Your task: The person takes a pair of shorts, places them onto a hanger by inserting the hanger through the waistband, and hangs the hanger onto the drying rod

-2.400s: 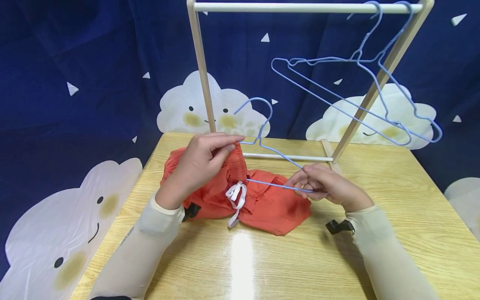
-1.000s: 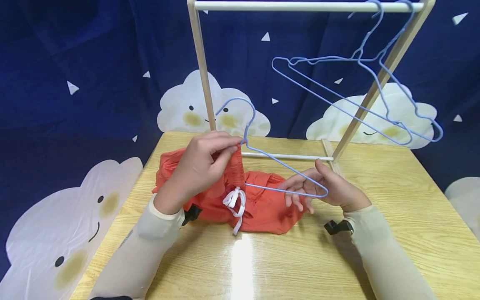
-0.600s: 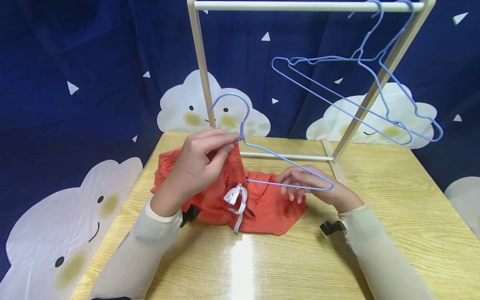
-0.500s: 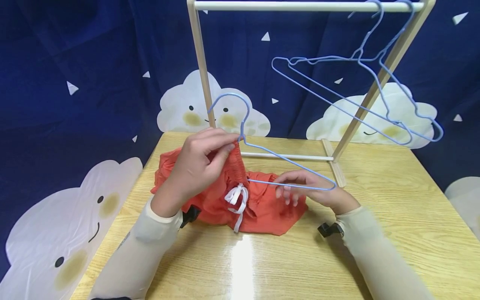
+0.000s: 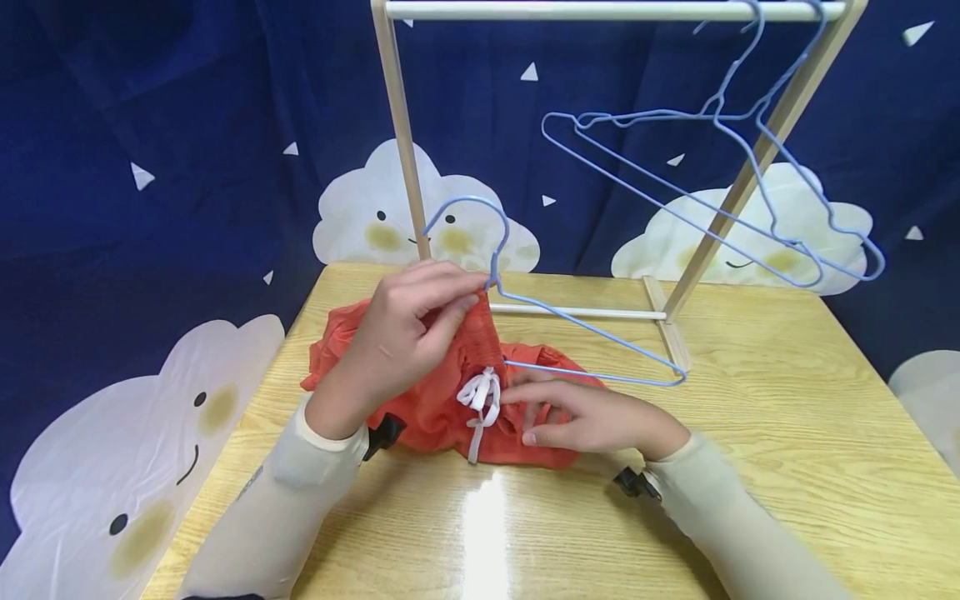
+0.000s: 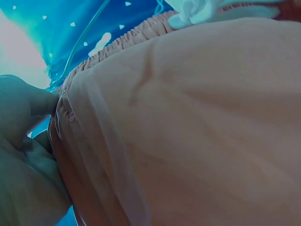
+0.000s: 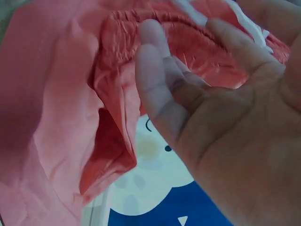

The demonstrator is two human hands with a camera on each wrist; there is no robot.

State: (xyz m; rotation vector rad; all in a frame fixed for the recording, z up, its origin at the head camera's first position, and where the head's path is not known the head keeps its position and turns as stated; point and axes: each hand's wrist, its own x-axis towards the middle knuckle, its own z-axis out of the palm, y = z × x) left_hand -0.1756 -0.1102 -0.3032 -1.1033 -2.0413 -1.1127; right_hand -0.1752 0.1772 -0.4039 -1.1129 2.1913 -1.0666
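Note:
Orange-red drawstring shorts [image 5: 427,417] lie bunched on the table, their gathered waistband raised. My left hand [image 5: 408,333] pinches the top of that waistband, close to the neck of a blue wire hanger [image 5: 495,267]. The hanger's left part is hidden inside the waistband; its right corner sticks out freely. By the white drawstring bow [image 5: 480,390] is my right hand [image 5: 588,415], with its fingers loosely extended over the cloth. In the right wrist view those fingers [image 7: 153,80] stand apart in front of the waistband, gripping nothing. The left wrist view is mostly filled by cloth.
Behind the shorts stands a rack with a white top bar [image 5: 570,11] and wooden uprights. Two more blue hangers [image 5: 720,107] hang at its right end. A dark blue backdrop with white clouds [image 5: 405,187] is behind the wooden table [image 5: 405,533].
My right hand has let go of the hanger's right corner and moved left and down to the bow. The hanger has shifted left into the waistband. My left hand keeps its pinch.

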